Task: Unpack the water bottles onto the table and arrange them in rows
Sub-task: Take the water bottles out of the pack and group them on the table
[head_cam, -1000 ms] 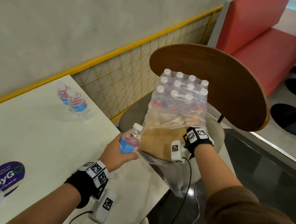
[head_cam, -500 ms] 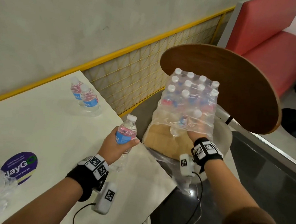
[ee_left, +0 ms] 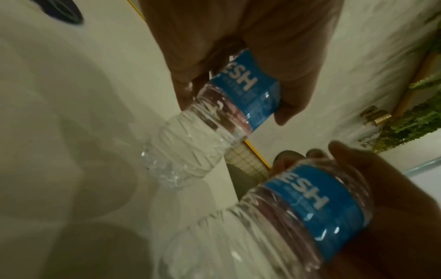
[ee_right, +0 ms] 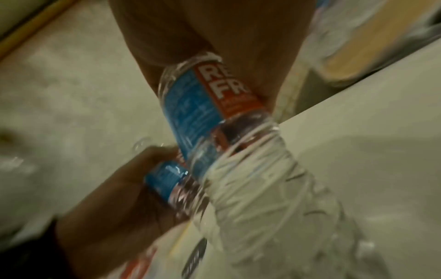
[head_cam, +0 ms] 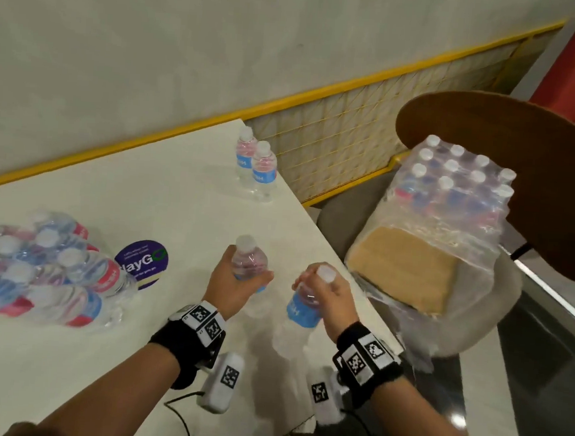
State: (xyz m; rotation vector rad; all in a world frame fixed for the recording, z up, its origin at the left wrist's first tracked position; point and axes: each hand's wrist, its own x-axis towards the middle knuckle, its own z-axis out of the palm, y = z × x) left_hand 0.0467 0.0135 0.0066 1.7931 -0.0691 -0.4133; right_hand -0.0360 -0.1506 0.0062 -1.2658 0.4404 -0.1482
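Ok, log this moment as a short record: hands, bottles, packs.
left hand: holds a bottle, upright
right hand: holds a second bottle near its cap
standing bottles: two, at the far edge of the table
open pack: on the chair
other pack: lying on table, left

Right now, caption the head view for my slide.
Each hand, left and right, grips a water bottle above the white table.
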